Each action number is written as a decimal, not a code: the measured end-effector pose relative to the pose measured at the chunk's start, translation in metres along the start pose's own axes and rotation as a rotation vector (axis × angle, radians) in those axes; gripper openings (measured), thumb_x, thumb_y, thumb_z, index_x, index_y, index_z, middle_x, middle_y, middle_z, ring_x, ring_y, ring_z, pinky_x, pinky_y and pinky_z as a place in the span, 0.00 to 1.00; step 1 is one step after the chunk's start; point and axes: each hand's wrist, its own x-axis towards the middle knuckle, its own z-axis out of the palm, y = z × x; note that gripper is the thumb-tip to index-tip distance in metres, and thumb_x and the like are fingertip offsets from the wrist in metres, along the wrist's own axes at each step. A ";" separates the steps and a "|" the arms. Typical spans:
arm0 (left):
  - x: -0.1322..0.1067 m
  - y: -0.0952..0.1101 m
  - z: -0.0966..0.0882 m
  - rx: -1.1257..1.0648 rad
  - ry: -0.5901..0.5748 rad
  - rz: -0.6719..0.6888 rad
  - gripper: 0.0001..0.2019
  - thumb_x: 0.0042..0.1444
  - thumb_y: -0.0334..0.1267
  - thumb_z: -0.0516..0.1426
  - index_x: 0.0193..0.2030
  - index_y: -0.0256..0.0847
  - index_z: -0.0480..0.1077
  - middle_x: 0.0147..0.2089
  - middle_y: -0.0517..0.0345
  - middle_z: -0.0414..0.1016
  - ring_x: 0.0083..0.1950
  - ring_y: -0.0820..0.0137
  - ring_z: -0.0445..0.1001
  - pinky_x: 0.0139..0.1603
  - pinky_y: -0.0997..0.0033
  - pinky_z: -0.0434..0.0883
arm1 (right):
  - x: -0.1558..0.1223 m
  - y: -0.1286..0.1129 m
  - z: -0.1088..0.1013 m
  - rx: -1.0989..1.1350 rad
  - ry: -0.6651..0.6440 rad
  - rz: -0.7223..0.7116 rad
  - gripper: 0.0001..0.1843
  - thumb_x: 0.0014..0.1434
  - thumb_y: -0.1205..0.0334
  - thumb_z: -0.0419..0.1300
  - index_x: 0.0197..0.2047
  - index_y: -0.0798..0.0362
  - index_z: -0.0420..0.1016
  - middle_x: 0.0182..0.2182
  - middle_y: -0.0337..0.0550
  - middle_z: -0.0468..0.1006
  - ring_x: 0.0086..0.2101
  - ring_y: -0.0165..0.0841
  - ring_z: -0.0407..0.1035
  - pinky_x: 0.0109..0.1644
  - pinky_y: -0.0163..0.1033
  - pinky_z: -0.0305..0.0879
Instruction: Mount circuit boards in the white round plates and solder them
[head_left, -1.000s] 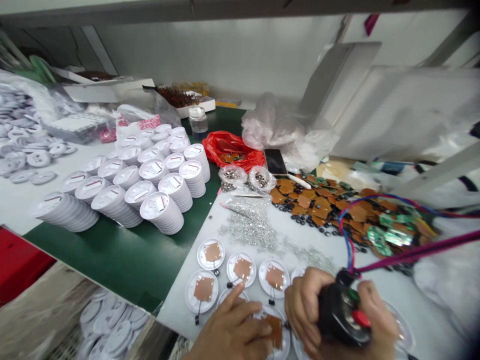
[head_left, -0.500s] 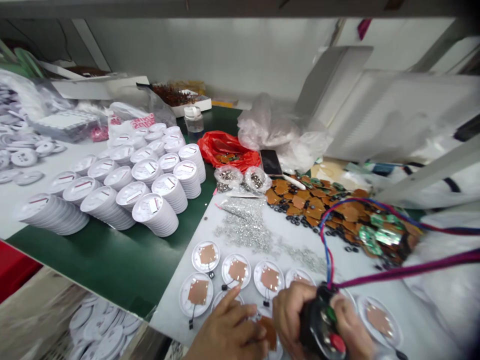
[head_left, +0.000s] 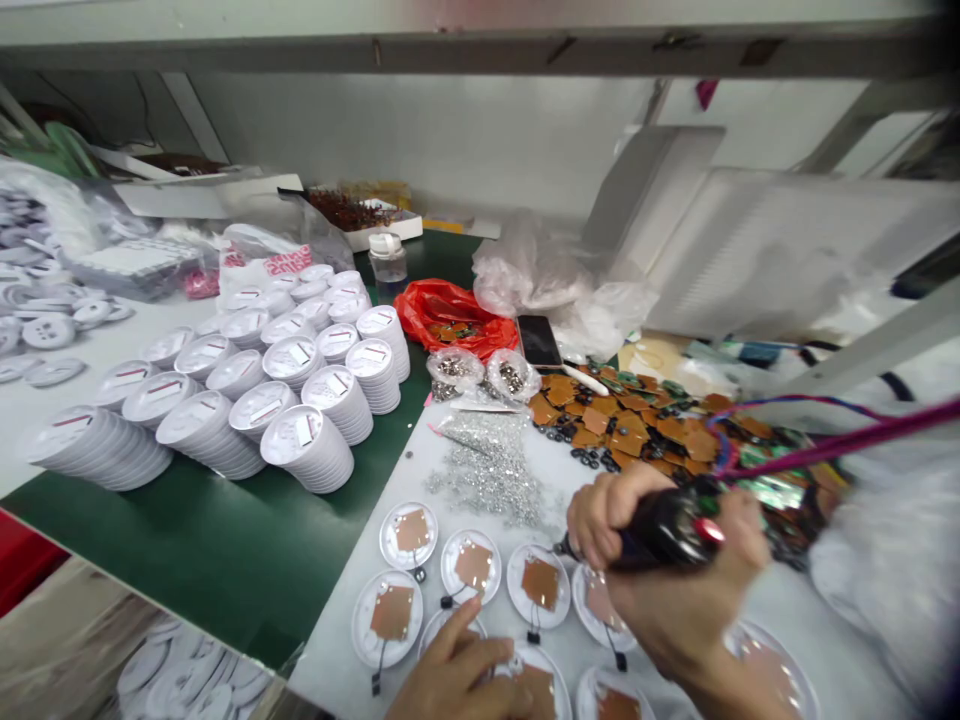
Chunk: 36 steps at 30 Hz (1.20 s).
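My right hand [head_left: 660,570] is wrapped round a black electric screwdriver [head_left: 667,525] with a red button and a purple and blue cable [head_left: 840,440]. The tool lies nearly level, its tip pointing left toward a heap of small silver screws [head_left: 491,465]. My left hand [head_left: 465,675] rests at the bottom edge, its forefinger stretched out and pressing on a white round disc [head_left: 532,680] with a brown square board. Several more such discs [head_left: 409,535] lie in rows on the white board in front of me.
Stacks of white round covers [head_left: 300,375] stand on the green mat [head_left: 225,520] at left. A pile of brown and green circuit boards [head_left: 645,420], two small bags of screws [head_left: 484,370], a phone [head_left: 538,340], a red bag [head_left: 450,310] and clear plastic bags lie behind.
My right hand has lifted the screwdriver up off the lower discs and tipped it toward level, tip now near the screw heap. The left hand stays on its disc.
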 end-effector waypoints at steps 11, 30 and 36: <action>0.045 -0.012 -0.039 -0.092 -0.109 -0.123 0.13 0.74 0.41 0.49 0.44 0.45 0.74 0.34 0.64 0.79 0.36 0.69 0.76 0.67 0.56 0.61 | 0.012 0.020 0.006 0.033 -0.003 0.018 0.33 0.60 0.32 0.54 0.22 0.52 0.77 0.13 0.38 0.67 0.16 0.30 0.61 0.19 0.35 0.58; 0.082 -0.018 -0.035 -0.471 -0.335 -0.340 0.07 0.67 0.26 0.58 0.38 0.41 0.73 0.39 0.63 0.79 0.42 0.71 0.74 0.56 0.63 0.61 | -0.013 -0.025 0.020 0.148 -0.094 0.160 0.35 0.61 0.29 0.48 0.23 0.50 0.76 0.12 0.37 0.63 0.14 0.30 0.59 0.21 0.38 0.59; 0.068 -0.010 -0.038 -0.410 -0.369 -0.280 0.07 0.71 0.35 0.55 0.44 0.43 0.75 0.39 0.62 0.81 0.40 0.70 0.76 0.57 0.63 0.64 | -0.030 -0.030 0.008 0.155 -0.196 0.258 0.37 0.61 0.27 0.47 0.25 0.49 0.78 0.13 0.38 0.63 0.16 0.32 0.59 0.23 0.39 0.59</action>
